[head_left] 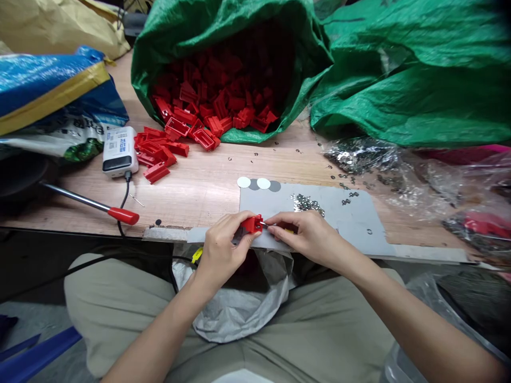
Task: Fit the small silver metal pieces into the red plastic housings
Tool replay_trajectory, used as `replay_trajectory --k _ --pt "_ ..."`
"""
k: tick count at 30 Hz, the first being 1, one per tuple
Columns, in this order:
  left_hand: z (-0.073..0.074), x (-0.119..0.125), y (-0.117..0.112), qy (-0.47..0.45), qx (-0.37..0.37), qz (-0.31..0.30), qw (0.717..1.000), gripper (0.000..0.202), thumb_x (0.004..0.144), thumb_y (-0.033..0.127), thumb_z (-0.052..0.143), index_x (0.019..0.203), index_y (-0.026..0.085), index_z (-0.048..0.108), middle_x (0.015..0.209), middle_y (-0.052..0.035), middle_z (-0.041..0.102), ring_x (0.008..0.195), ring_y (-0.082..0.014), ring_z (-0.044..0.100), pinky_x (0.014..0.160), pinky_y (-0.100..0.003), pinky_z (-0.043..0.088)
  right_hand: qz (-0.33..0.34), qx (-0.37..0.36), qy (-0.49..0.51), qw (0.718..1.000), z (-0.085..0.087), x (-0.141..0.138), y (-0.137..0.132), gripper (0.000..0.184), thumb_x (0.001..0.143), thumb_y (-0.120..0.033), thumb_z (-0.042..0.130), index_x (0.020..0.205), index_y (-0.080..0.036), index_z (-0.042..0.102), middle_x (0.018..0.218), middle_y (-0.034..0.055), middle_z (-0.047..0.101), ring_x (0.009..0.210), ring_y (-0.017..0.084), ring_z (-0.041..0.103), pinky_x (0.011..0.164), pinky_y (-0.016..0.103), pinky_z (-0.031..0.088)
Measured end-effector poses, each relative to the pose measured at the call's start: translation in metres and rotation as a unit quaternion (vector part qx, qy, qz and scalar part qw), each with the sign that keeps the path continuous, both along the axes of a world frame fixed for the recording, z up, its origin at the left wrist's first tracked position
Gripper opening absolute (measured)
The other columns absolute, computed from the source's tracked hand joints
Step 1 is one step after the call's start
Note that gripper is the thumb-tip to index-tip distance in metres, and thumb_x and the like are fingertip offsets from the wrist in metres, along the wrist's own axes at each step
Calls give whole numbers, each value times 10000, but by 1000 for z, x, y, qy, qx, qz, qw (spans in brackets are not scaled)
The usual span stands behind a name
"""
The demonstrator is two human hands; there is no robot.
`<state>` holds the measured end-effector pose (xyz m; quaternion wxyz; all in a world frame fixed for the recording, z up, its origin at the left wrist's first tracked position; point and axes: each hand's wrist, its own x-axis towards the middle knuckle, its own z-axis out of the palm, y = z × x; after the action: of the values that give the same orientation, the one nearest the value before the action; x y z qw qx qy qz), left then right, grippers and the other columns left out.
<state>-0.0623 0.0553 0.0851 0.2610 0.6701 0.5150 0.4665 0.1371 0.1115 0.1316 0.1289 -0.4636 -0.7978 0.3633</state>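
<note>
My left hand [224,244] pinches a small red plastic housing [251,224] between thumb and fingers, just above the table's front edge. In my right hand [309,234] is a thin metal-tipped tool [264,223], its point touching or close to the housing's right end. A bit of yellow shows under the right fingers; the rest of the tool is hidden, so its kind is unclear. Beyond the right hand, a pile of small metal pieces [308,204] lies on a grey mat [343,218]. More red housings [155,151] lie loose at the left.
A green sack [179,32] full of red housings lies open at the back. Another green sack [411,80] and clear plastic bags [403,175] are at the right. A white power bank [120,151] and a red-tipped lever [123,215] are left. An open pale bag [239,319] hangs below.
</note>
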Motion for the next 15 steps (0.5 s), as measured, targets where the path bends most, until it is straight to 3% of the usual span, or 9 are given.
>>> replay_trajectory --k 8,15 --pt "2 0 1 9 5 -6 1000 219 914 215 662 1131 220 632 1041 -51 740 954 -190 690 849 -307 527 45 65 -37 996 7 -2 0 278 895 -173 564 1043 -231 792 993 39 803 857 239 756 738 294 520" --pt "5 1 0 25 2 -6 1000 193 923 223 649 1115 222 632 1035 -45 745 940 -185 696 836 -295 527 60 87 -140 984 18 -15 1 262 870 -132 541 906 -219 786 794 58 788 667 222 704 599 296 422"
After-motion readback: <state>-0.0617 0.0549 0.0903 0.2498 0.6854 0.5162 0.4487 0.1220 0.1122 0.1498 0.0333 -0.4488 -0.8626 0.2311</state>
